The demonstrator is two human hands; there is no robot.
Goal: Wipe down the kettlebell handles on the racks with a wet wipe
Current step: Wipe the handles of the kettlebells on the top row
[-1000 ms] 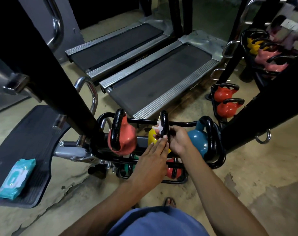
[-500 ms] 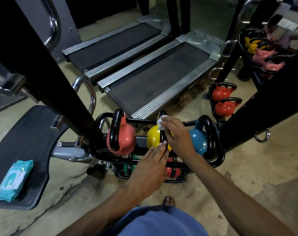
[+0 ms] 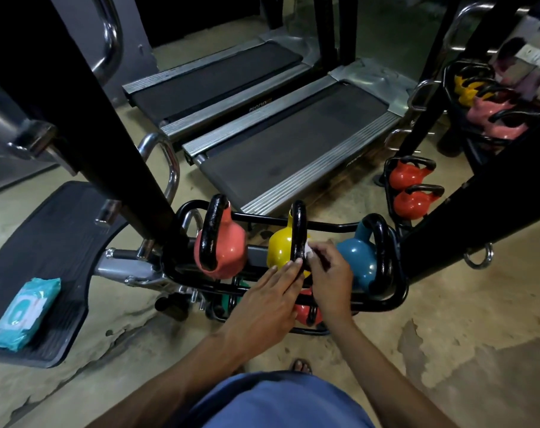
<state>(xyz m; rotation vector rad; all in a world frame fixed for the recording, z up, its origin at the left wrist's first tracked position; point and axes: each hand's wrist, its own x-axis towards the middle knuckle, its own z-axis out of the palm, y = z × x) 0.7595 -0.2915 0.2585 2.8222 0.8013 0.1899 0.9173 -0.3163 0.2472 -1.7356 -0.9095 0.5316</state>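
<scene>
A black tube rack [image 3: 395,299] holds a coral kettlebell [image 3: 224,248], a yellow kettlebell [image 3: 279,247] and a blue kettlebell [image 3: 360,257], each with a black handle. My right hand [image 3: 330,278] pinches a white wet wipe [image 3: 309,250] against the lower right side of the yellow kettlebell's handle [image 3: 298,230]. My left hand [image 3: 270,299] lies flat with its fingertips touching the handle's base. A red kettlebell [image 3: 304,310] and a green one [image 3: 228,299] sit on the lower shelf, mostly hidden.
A teal pack of wipes [image 3: 23,313] lies on a black footplate [image 3: 46,242] at left. Two treadmills [image 3: 281,149] stand behind the rack. A second rack with red kettlebells [image 3: 414,188] is at right. Black machine posts [image 3: 114,143] cross the view.
My right hand with the wipe has slid from the top of the yellow kettlebell's handle down its right side. The left hand stays at the handle's base.
</scene>
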